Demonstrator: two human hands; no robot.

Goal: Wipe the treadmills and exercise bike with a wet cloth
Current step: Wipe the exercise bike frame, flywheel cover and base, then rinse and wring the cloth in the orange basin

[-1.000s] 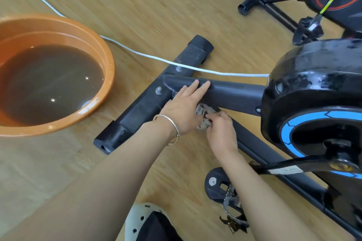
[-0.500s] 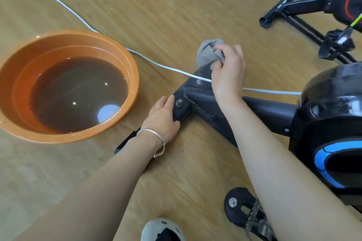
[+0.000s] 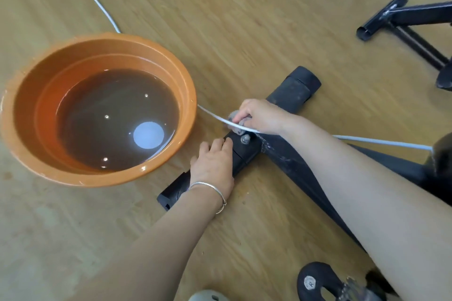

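Note:
The exercise bike's black floor stabiliser bar (image 3: 292,91) lies across the wooden floor, joined to the frame tube (image 3: 296,166) that runs toward the lower right. My right hand (image 3: 259,116) grips a small grey cloth (image 3: 236,117) and presses it on the bar beside a bolt (image 3: 245,139). Most of the cloth is hidden under my fingers. My left hand (image 3: 212,166) rests flat on the bar's near half, fingers straight, a silver bangle on its wrist.
An orange basin (image 3: 188,95) of murky brown water stands on the floor at the left, close to the bar. A white cable (image 3: 97,2) runs past it and over the bar. A second bike's base (image 3: 403,22) is at the upper right, a pedal (image 3: 315,281) at the bottom.
My right hand has brought the cloth from the bar's far end back toward the bolt at the middle. My left hand stays on the near half. The view has shifted left.

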